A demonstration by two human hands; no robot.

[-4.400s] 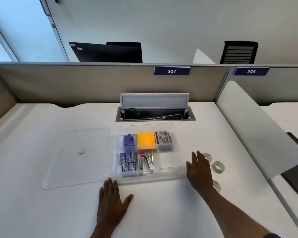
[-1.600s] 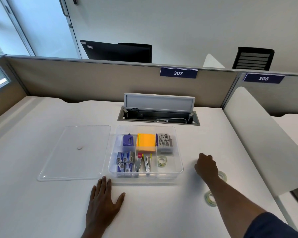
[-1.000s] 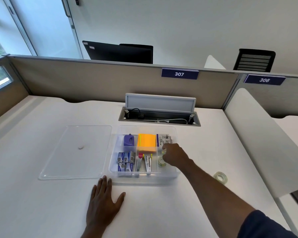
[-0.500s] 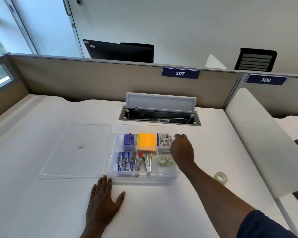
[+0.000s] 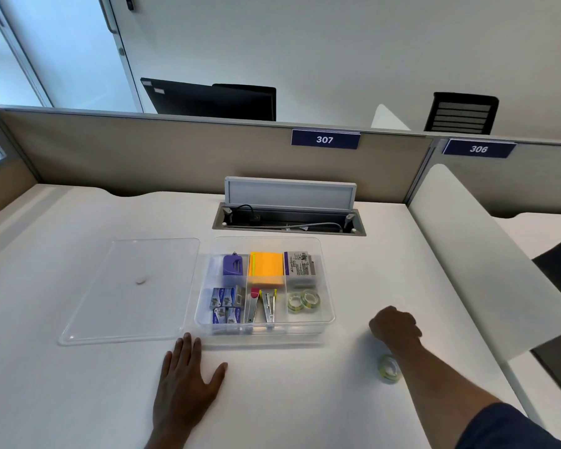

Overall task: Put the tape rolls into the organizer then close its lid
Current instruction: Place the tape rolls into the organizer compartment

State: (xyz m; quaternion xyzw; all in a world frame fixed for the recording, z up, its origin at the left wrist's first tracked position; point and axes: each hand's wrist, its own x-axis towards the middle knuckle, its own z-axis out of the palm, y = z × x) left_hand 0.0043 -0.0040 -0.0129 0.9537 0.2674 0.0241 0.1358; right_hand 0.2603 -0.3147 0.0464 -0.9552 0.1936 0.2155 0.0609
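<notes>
A clear organizer (image 5: 327,314) sits at the centre of the frame on a white desk (image 5: 78,400), its top uncovered; the lid (image 5: 133,290) lies flat on the desk just left of it, touching or nearly touching its side. Two tape rolls (image 5: 303,301) lie side by side in the organizer's lower-right compartment; a third roll (image 5: 388,368) stands on the desk at lower right, outside the organizer, just beside the right forearm. The other compartments hold a purple sharpener (image 5: 233,264), orange sticky notes (image 5: 266,268), a grey box (image 5: 299,265), blue staple boxes (image 5: 225,304) and two staple removers (image 5: 262,306).

The left hand (image 5: 185,384) rests flat on the desk in the lower centre, fingers spread and holding nothing, its fingertips close to the organizer's near-left corner; the right hand (image 5: 394,327) is curled in a loose fist to the right of the organizer, knuckles up, above the third roll in the frame; I cannot tell whether it grips anything.
</notes>
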